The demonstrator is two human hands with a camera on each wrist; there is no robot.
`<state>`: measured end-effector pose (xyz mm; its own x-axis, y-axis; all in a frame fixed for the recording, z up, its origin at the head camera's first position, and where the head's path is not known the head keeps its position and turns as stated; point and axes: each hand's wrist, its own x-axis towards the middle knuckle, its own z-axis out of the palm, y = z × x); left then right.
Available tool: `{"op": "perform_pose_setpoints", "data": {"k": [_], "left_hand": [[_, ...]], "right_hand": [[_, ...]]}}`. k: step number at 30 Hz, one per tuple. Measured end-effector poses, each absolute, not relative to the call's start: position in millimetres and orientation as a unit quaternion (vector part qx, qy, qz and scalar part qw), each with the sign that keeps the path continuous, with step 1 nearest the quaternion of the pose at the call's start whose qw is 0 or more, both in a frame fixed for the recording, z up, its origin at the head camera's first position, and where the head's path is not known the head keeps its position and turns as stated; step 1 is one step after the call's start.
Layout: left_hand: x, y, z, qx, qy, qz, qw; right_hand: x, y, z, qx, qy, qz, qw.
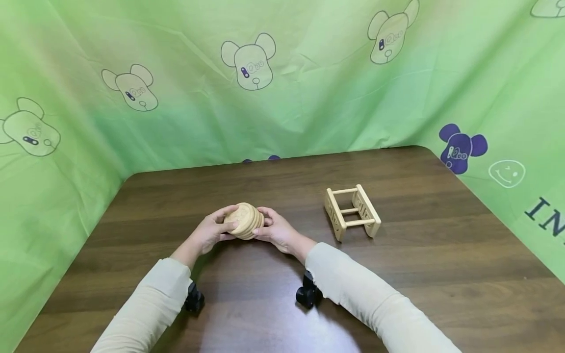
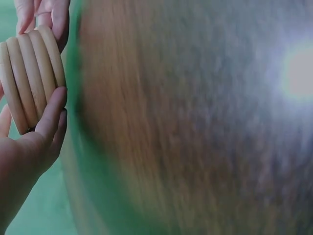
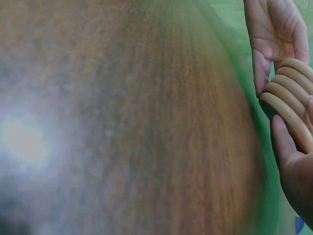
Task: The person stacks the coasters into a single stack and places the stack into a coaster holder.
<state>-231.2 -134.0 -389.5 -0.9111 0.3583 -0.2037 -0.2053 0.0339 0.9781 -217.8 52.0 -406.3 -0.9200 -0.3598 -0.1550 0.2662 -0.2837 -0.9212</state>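
Observation:
Between both hands is a stack of several round, pale wooden coasters (image 1: 243, 220), tilted and held above the table. My left hand (image 1: 211, 232) grips the stack from the left, thumb on the front face and fingers around the rim. From the other side my right hand (image 1: 279, 231) holds it, with the thumb at the lower edge and fingers behind. The left wrist view shows the coasters (image 2: 32, 73) edge-on, packed close together. In the right wrist view the coasters (image 3: 288, 93) lean between the fingers of both hands.
A small wooden rack (image 1: 353, 213) with slatted sides and thin crossbars stands right of the hands. The dark wooden table (image 1: 419, 274) has a far edge against a green curtain (image 1: 185, 127) printed with bear heads. Each forearm wears a black wrist device (image 1: 307, 292).

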Motion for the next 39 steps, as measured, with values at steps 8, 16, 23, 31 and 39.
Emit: {"op": "perform_pose_setpoints", "data": {"k": [8,16,23,31,39], "left_hand": [[-225.7,-119.6,-383.0,0.070,0.669,0.715,0.191],[-222.6,-106.1,-374.9,0.088,0.656,0.730,0.174],[-221.3,-89.2,-363.0,0.115,0.652,0.733,0.156],[-222.3,-67.2,-353.2,0.132,0.629,0.749,0.159],[-225.5,-42.8,-345.2,0.141,0.621,0.755,0.159]], "right_hand": [[-214.1,63.9,-399.5,-0.057,0.559,-0.809,0.172],[-209.5,76.3,-383.6,-0.061,0.569,-0.807,0.147],[-205.0,92.6,-365.3,-0.069,0.585,-0.798,0.124],[-200.6,114.5,-350.7,-0.072,0.596,-0.792,0.111],[-197.2,137.2,-336.6,-0.072,0.619,-0.776,0.093]]}}
